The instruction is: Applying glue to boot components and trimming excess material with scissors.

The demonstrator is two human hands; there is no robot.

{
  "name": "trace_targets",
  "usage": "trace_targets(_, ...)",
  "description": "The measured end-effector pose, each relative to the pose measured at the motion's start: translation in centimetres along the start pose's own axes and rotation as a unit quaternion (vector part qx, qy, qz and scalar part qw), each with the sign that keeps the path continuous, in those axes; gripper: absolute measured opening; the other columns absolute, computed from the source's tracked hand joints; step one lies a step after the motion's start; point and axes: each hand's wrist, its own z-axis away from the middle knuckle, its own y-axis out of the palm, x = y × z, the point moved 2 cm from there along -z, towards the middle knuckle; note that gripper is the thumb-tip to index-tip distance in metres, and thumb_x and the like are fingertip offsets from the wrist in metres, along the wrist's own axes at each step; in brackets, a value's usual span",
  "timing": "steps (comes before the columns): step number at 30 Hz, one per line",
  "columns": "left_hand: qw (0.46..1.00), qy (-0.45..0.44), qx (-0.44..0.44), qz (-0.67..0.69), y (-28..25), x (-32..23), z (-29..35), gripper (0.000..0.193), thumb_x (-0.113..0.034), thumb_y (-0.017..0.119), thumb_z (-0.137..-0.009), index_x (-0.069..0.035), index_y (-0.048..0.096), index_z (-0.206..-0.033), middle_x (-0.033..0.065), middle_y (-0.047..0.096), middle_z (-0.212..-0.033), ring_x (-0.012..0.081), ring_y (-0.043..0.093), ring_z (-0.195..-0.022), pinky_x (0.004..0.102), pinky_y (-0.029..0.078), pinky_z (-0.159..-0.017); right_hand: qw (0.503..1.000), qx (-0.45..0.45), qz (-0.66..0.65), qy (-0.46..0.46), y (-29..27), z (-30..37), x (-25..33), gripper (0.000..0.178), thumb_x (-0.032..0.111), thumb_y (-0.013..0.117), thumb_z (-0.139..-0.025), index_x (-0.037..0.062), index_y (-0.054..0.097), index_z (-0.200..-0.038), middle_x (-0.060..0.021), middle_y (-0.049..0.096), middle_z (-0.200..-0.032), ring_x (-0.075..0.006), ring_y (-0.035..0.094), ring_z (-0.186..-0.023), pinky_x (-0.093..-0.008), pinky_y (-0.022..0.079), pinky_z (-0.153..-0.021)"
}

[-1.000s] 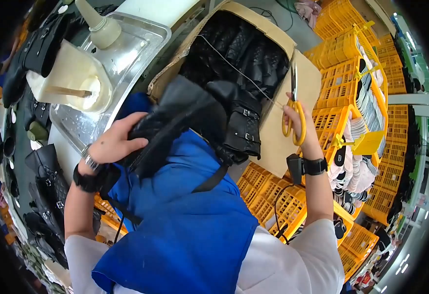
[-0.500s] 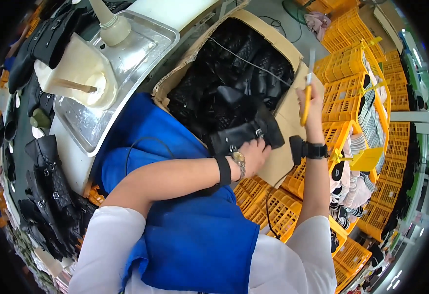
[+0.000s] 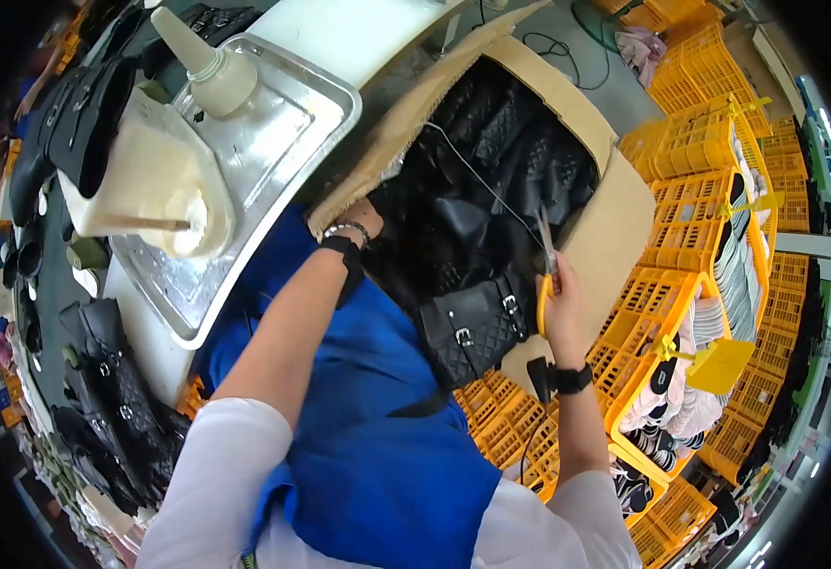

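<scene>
A pair of scissors (image 3: pixel 546 280) with orange handles is gripped in my right hand (image 3: pixel 569 308), blades pointing up toward the far side. Beside the blades runs a thin pale cord (image 3: pixel 477 175), stretched across the black pieces in an open cardboard box (image 3: pixel 615 213). My left hand (image 3: pixel 363 220) is at the box's left edge, its fingers partly hidden against the dark contents. Nearest me on the box's front side lies a black quilted boot upper (image 3: pixel 477 327) with silver buckles, touched by neither hand. More black quilted leather pieces (image 3: pixel 506 123) fill the box.
Left of the box, a metal tray (image 3: pixel 287 123) on a white table holds a squeeze bottle (image 3: pixel 221 81) and a cut-open white container (image 3: pixel 150 180) with a brush. More black boot uppers (image 3: pixel 117 379) lie at the left. Stacked yellow crates (image 3: pixel 691 228) stand at the right.
My left hand has left the black boot upper and moved to the box's left edge. My right hand has brought the scissors down and left, over the box near the cord.
</scene>
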Motion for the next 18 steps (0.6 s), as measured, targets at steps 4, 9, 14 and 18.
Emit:
trace_targets(4, 0.995, -0.021, 0.094, -0.009, -1.1, -0.9, -1.7, 0.064, -0.022, 0.055, -0.079, 0.004, 0.030, -0.131, 0.0243, 0.052, -0.118, 0.0362, 0.053, -0.107, 0.0414, 0.044, -0.089, 0.991, -0.041, -0.118, 0.042, -0.9, 0.5, 2.1, 0.040, -0.003, 0.058, -0.081, -0.0022, 0.048, -0.119, -0.0100, 0.057, -0.105, -0.0165, 0.056, -0.094, -0.0266, 0.044, -0.082)
trace_targets(9, 0.987, 0.012, 0.152, 0.047, 0.2, -0.4, -2.3, 0.066, -0.025, 0.057, -0.079, 0.003, 0.029, -0.132, 0.0215, 0.051, -0.120, 0.0334, 0.052, -0.108, 0.0414, 0.045, -0.087, 0.991, -0.040, 0.018, 0.125, -1.8, 0.3, 4.0, 0.044, 0.004, 0.062, -0.081, -0.0026, 0.046, -0.121, -0.0128, 0.056, -0.110, -0.0186, 0.056, -0.098, -0.0278, 0.044, -0.086)
trace_targets(14, 0.972, 0.049, 0.210, 0.094, 3.3, -0.5, -2.2, 0.068, -0.029, 0.059, -0.079, 0.001, 0.028, -0.133, 0.0186, 0.050, -0.121, 0.0306, 0.052, -0.108, 0.0415, 0.046, -0.085, 0.988, -0.069, -0.038, 0.136, -1.7, 0.1, 3.1, 0.048, 0.006, 0.065, -0.080, -0.0016, 0.045, -0.123, -0.0088, 0.056, -0.098, -0.0147, 0.056, -0.087, -0.0249, 0.044, -0.079)
trace_targets(18, 0.907, -0.134, 0.298, 0.266, 6.8, -1.8, -1.5, 0.056, -0.032, 0.063, -0.078, -0.016, 0.041, -0.128, 0.0103, 0.046, -0.126, 0.0291, 0.047, -0.112, 0.0472, 0.047, -0.083, 0.985, -0.081, -0.064, 0.136, -2.4, 1.0, 3.4, 0.048, 0.003, 0.064, -0.079, -0.0006, 0.045, -0.123, -0.0010, 0.051, -0.082, -0.0070, 0.050, -0.072, -0.0188, 0.042, -0.066)
